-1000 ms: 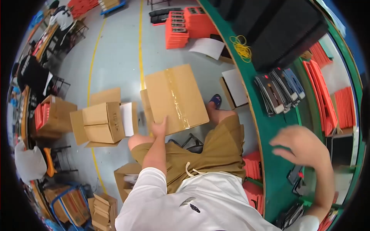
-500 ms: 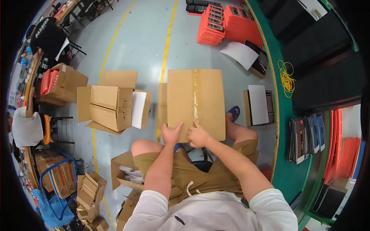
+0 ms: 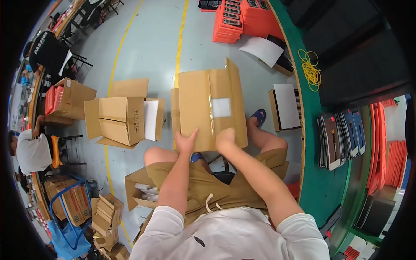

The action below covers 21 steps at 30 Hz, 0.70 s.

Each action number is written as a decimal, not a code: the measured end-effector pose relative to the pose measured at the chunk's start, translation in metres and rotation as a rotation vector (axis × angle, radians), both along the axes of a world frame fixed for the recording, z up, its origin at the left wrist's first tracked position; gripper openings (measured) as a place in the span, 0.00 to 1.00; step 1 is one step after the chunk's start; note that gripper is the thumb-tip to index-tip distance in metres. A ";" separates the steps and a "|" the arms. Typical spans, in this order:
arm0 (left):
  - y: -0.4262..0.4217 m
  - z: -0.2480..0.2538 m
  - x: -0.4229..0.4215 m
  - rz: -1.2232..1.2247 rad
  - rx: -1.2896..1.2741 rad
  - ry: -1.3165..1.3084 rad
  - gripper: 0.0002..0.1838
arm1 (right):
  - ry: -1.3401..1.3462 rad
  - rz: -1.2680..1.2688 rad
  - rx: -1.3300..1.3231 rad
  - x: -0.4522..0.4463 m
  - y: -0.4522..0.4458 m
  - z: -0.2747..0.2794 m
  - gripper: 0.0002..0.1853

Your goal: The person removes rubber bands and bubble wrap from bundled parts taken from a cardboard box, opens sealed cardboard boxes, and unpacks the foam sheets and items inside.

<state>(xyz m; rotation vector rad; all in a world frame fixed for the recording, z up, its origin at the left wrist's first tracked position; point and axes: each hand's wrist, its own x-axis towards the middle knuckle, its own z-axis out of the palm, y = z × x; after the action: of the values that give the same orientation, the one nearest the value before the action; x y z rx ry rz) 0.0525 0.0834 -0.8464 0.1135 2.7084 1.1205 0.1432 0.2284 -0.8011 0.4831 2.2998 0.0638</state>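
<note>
A large cardboard box stands between my knees, its top taped along the middle. Its right top flap tilts upward, and something white shows through the gap beside the tape strip. My left hand grips the near left edge, thumb on the top and fingers over the side. At the near end of the seam, my right hand is closed on the raised flap's edge; its fingertips are hidden.
On the left sits an open cardboard box with a white sheet by it. A green bench runs along the right, with stacked folders. Red trays are piled ahead. Two people are at the far-left table.
The box's right flap has come up, exposing something white inside. My right hand has gone from pointing at the tape to a closed grip. The view has shifted slightly.
</note>
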 end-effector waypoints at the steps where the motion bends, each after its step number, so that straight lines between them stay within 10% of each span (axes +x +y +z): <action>1: 0.001 0.002 0.004 -0.034 -0.015 0.184 0.38 | -0.047 -0.240 -0.100 -0.001 0.022 0.031 0.18; 6: 0.060 0.053 0.035 -0.988 -0.377 0.805 0.26 | 0.487 -0.520 -0.035 0.060 0.064 0.077 0.24; 13: 0.092 0.080 0.046 -1.606 -0.972 0.571 0.26 | 0.673 -0.573 0.009 0.061 0.052 0.018 0.36; 18: 0.030 0.144 0.009 -1.266 -1.131 0.104 0.23 | 0.796 -0.818 -0.144 0.010 0.074 -0.018 0.39; 21: -0.053 0.137 -0.033 -1.188 -0.885 0.348 0.19 | 0.690 -0.962 -0.155 -0.020 0.083 -0.016 0.39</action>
<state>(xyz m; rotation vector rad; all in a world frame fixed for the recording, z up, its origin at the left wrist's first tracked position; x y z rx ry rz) 0.0192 0.0304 -0.7089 1.5516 2.3357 -0.4461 0.1233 0.3109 -0.8172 1.6618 2.3980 -0.8566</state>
